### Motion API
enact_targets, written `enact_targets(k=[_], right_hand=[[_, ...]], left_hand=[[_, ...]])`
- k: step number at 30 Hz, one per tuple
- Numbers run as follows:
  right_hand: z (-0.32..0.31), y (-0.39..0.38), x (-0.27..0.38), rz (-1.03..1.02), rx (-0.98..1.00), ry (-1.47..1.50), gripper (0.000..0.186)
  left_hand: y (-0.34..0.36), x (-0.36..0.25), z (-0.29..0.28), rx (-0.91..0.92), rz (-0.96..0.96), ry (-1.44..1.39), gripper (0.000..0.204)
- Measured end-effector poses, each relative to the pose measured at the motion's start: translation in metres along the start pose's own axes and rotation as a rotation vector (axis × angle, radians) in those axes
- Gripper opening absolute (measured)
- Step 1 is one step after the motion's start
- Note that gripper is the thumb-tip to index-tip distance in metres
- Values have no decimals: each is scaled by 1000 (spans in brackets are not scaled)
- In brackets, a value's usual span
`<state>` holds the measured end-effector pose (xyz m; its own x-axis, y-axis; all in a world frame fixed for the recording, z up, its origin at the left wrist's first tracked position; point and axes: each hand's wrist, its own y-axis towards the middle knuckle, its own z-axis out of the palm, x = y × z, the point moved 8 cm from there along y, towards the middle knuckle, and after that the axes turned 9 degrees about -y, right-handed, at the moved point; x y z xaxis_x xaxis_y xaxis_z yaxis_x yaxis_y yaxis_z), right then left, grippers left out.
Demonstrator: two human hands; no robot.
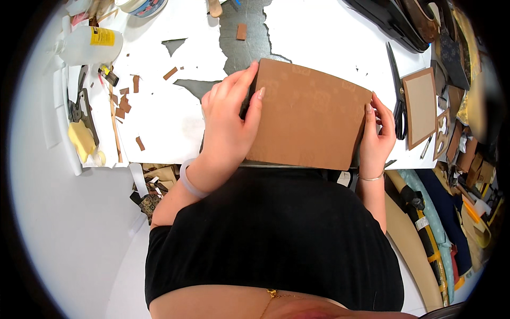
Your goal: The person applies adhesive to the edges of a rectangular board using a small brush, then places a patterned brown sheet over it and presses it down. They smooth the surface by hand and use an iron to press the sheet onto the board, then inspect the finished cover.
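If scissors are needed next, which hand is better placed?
Probably the right hand: the black scissors lie just beside it; the left hand holds the brown panel from its left.

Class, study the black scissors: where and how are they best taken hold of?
Probably by the handles of the black scissors, from the near side: the handles lie nearest, the blades point away. The right hand, holding the brown panel, is close on their left, and a brown-bordered tan panel on their right, leaving little side room.
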<state>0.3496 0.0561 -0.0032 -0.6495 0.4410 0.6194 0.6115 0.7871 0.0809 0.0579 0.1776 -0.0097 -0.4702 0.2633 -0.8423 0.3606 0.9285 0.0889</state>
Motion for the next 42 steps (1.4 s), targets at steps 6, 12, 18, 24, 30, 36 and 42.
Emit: enact_targets(k=[6,12,18,24,30,36,42], right_hand=[[0,-1,8,-15,6,-33,28],[-1,1,13,-48,32,-31,29],[-1,2,8,-52,3,35,27],[-4,2,9,-100,-24,39,27],[-4,4,4,-84,-10,42,27],[-16,6,28,-275,-129,-295,37],[13,2,62,-511,145,-271,48]], left_hand=[[-2,-3,2,23,8,35,45],[4,-31,12,23,245,295,52],[15,-63,47,437,515,433,51],[17,-90,76,565,595,379,56],[19,-85,89,608,551,391,61],[22,-83,89,606,531,354,65],[23,-82,90,611,508,349,62]])
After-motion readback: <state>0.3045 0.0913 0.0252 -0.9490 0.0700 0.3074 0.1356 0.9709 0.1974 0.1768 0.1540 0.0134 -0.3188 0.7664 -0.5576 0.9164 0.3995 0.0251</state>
